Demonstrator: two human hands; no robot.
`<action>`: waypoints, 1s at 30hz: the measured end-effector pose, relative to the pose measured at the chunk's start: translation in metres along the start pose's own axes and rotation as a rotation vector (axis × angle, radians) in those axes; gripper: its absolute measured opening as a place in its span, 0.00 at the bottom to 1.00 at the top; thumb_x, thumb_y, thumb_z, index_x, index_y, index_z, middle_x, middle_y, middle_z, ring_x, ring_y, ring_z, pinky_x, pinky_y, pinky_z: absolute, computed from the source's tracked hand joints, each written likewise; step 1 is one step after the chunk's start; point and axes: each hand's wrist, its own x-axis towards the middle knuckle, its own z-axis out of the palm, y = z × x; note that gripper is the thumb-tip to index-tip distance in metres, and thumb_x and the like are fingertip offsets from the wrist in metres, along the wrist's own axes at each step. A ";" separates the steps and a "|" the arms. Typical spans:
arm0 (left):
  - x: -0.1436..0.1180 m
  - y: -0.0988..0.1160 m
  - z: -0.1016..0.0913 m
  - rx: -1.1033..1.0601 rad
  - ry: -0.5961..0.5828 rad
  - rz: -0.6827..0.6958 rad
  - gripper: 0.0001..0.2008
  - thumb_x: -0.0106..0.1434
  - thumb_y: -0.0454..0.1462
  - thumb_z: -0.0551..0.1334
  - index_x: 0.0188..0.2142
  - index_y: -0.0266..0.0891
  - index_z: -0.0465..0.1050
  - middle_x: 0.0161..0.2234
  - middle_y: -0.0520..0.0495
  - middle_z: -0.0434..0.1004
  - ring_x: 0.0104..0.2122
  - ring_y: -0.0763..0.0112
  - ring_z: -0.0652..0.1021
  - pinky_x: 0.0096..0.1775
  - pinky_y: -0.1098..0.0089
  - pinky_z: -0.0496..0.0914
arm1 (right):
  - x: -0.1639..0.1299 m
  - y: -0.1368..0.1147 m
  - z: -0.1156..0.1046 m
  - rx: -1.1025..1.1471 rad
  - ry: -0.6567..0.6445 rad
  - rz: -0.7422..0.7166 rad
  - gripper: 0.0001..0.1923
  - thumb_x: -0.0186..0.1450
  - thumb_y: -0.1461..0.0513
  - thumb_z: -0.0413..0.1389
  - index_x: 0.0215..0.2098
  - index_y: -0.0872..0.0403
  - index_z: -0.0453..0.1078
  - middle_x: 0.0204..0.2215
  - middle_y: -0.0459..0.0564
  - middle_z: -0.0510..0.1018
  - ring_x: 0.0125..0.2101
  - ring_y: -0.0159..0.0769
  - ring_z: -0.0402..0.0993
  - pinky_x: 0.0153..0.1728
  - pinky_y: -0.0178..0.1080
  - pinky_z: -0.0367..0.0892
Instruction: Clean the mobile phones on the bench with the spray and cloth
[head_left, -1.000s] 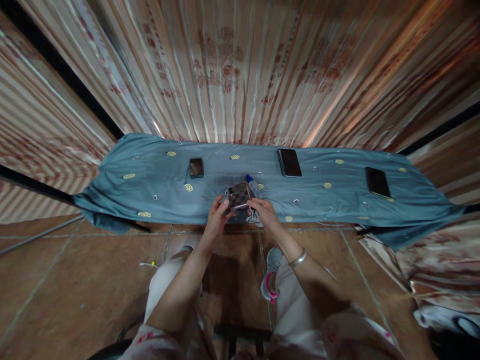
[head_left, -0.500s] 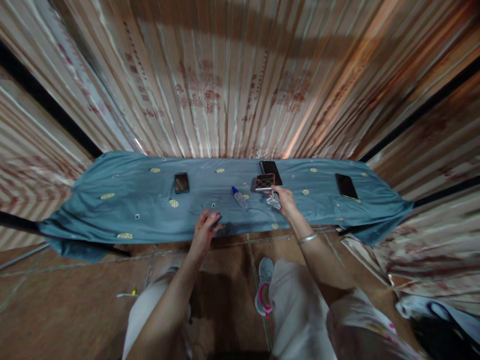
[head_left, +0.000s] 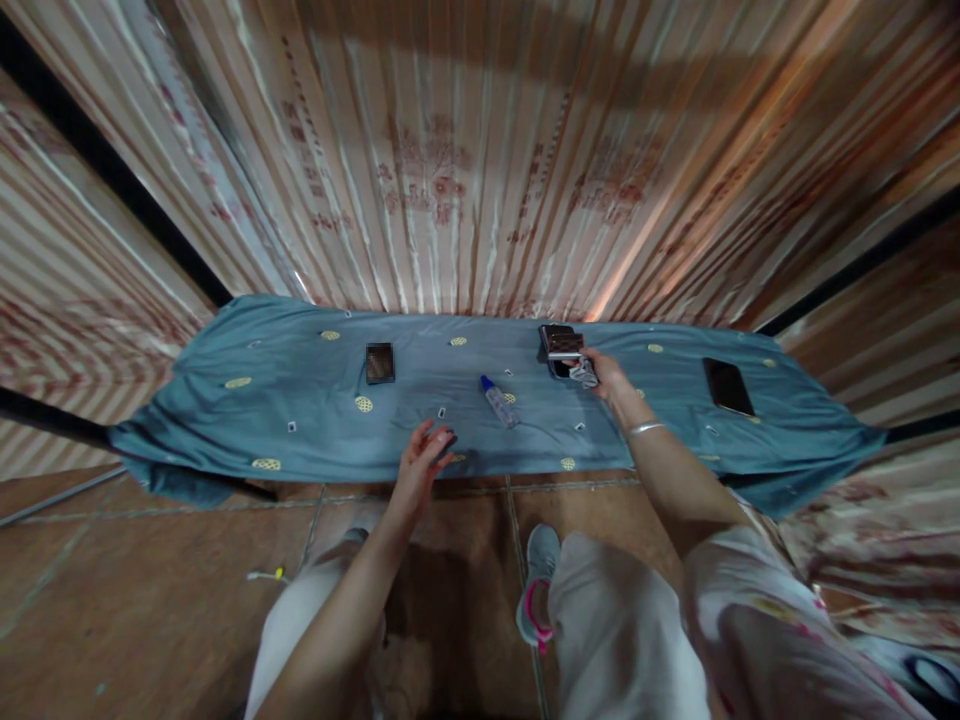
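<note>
Apparently clamps the checkered case by its edge, perhaps sparing its face, with grey cloth alongside, in the right hand over the black tablet, left hand curled, hold impossible to tell.

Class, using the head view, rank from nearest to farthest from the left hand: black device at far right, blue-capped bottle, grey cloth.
1. Blue-capped bottle, just right of the left hand.
2. Grey cloth, in the right hand.
3. Black device, far right.
</note>
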 end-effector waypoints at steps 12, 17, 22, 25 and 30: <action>0.000 0.000 -0.008 0.023 0.002 0.012 0.30 0.49 0.42 0.73 0.51 0.42 0.68 0.51 0.40 0.74 0.53 0.55 0.76 0.55 0.52 0.68 | 0.031 -0.013 0.002 -0.170 0.044 0.019 0.09 0.67 0.68 0.51 0.29 0.58 0.68 0.12 0.45 0.73 0.11 0.28 0.68 0.13 0.28 0.66; -0.002 0.000 -0.008 0.032 0.002 0.015 0.32 0.48 0.42 0.73 0.52 0.42 0.67 0.53 0.40 0.74 0.54 0.55 0.76 0.55 0.52 0.68 | 0.042 -0.012 0.000 -0.277 0.119 -0.026 0.08 0.66 0.68 0.54 0.29 0.58 0.69 0.11 0.43 0.72 0.10 0.27 0.66 0.12 0.28 0.63; -0.005 0.003 -0.006 0.028 0.006 0.012 0.33 0.46 0.43 0.74 0.51 0.41 0.67 0.52 0.39 0.73 0.54 0.53 0.75 0.56 0.51 0.66 | 0.053 -0.011 -0.003 -0.375 0.163 -0.056 0.05 0.65 0.69 0.57 0.31 0.60 0.72 0.09 0.42 0.70 0.10 0.27 0.65 0.10 0.26 0.59; -0.005 0.003 -0.006 0.029 0.003 0.011 0.33 0.47 0.43 0.74 0.52 0.42 0.67 0.53 0.39 0.73 0.54 0.53 0.75 0.57 0.50 0.66 | 0.060 -0.012 -0.003 -0.403 0.175 -0.070 0.02 0.65 0.68 0.58 0.33 0.60 0.72 0.10 0.42 0.70 0.12 0.28 0.66 0.11 0.28 0.60; -0.006 0.002 -0.008 0.026 -0.011 0.021 0.32 0.49 0.42 0.73 0.52 0.42 0.68 0.53 0.40 0.73 0.54 0.54 0.75 0.56 0.51 0.66 | 0.068 -0.014 -0.004 -0.377 0.139 -0.104 0.05 0.65 0.64 0.61 0.37 0.59 0.72 0.16 0.47 0.74 0.20 0.34 0.73 0.15 0.30 0.66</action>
